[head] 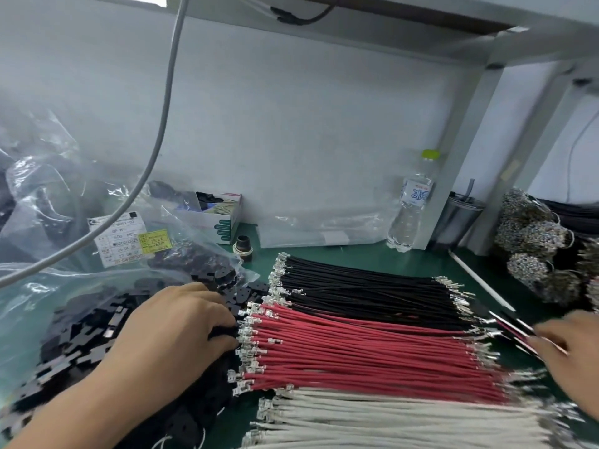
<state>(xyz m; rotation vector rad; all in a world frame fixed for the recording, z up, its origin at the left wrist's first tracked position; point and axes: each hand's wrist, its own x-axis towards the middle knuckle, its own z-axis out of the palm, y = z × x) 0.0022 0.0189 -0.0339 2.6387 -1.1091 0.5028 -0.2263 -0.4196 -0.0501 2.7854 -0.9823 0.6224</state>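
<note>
Three rows of cut wires with metal terminals lie side by side on the green mat: black wires (pixel 366 293) at the back, red wires (pixel 366 358) in the middle, white wires (pixel 389 422) nearest me. My left hand (pixel 175 332) rests palm down on a heap of flat black parts (pixel 81 338), its curled fingertips on a black piece beside the red wires' left terminals. My right hand (pixel 570 358), blurred, pinches a few red and black wires (pixel 515 328) at the right end of the rows.
Clear plastic bags (pixel 48 196) with a labelled bag (pixel 123 241) fill the left. A small open box (pixel 214 215), a black connector (pixel 243 246), a water bottle (pixel 411 202), a dark tumbler (pixel 460 218) stand at the back wall. Bundled terminal coils (pixel 534 251) sit right. A grey cable (pixel 162 124) hangs down.
</note>
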